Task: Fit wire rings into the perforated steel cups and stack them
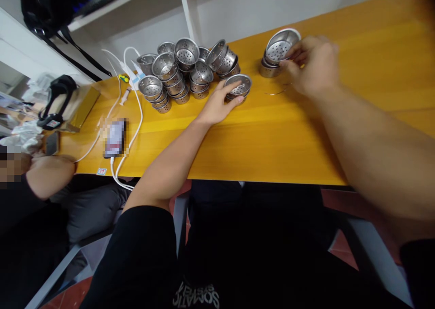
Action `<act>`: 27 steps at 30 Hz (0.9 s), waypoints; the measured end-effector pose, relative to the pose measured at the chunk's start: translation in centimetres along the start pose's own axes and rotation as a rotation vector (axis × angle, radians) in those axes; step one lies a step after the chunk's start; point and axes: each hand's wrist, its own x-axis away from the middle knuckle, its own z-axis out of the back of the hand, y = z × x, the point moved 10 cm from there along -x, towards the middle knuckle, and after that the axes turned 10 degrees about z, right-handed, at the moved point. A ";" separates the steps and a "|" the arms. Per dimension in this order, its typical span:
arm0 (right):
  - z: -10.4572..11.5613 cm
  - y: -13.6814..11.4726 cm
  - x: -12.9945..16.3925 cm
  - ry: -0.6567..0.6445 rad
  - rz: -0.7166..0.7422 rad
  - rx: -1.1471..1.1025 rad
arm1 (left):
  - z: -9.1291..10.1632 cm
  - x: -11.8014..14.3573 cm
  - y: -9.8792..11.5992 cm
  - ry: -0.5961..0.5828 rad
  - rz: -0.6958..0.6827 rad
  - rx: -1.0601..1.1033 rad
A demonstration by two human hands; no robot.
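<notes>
Left hand [217, 104] fingers curl around a strainer cup [238, 85]; right hand [312, 64] pinches a tilted strainer [281, 45]. Shirt print unreadable.

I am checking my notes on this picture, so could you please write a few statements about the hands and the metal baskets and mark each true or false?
1. The left hand rests on a small perforated basket on the yellow table. True.
2. The right hand holds a tilted basket above a short stack. True.
3. The pile of baskets lies to the right of the right hand. False: it lies left of both hands.
4. The phone sits inside a basket. False: it lies flat on the table by white cables.
</notes>
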 end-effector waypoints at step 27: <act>1.3 -14.0 4.3 -0.116 0.517 -0.305 | 2.8 2.1 5.8 0.207 -0.306 -0.125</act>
